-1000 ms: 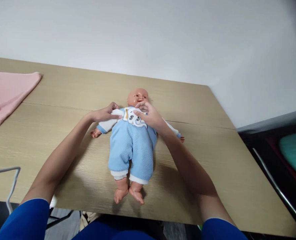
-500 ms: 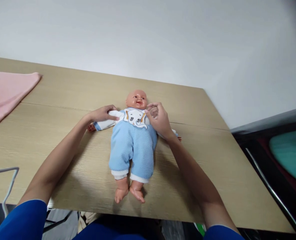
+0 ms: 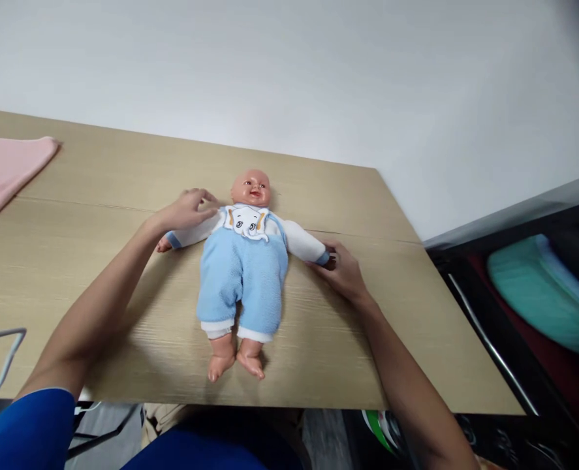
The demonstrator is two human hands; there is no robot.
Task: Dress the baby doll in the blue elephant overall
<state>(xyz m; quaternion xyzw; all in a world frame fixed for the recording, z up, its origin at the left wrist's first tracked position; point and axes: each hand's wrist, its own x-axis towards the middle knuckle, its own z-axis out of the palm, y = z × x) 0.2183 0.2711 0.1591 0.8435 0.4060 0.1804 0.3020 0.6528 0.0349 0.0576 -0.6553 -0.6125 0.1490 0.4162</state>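
A baby doll [image 3: 243, 281] lies face up on the wooden table, its feet towards me. It wears light blue fleece overalls with a white elephant-face bib [image 3: 247, 223] and white sleeves with blue cuffs. My left hand [image 3: 186, 210] is over the doll's sleeve on the left, thumb and fingers apart; whether it touches the cloth I cannot tell. At the end of the other sleeve [image 3: 305, 243], my right hand [image 3: 342, 267] has its fingers closed round the doll's hand by the blue cuff. That small hand is mostly hidden.
A pink cloth [image 3: 10, 170] lies on the table [image 3: 117, 176] at the far left. Beside my left forearm stands a bent white wire or tube [image 3: 5, 372]. A white wall borders the table's back. Off its right edge are dark items and a teal object [image 3: 538, 294].
My right hand has moved from the doll's shoulder out to its sleeve end and closed there. My left hand has lifted slightly off the other sleeve, its fingers parting. The view has shifted right.
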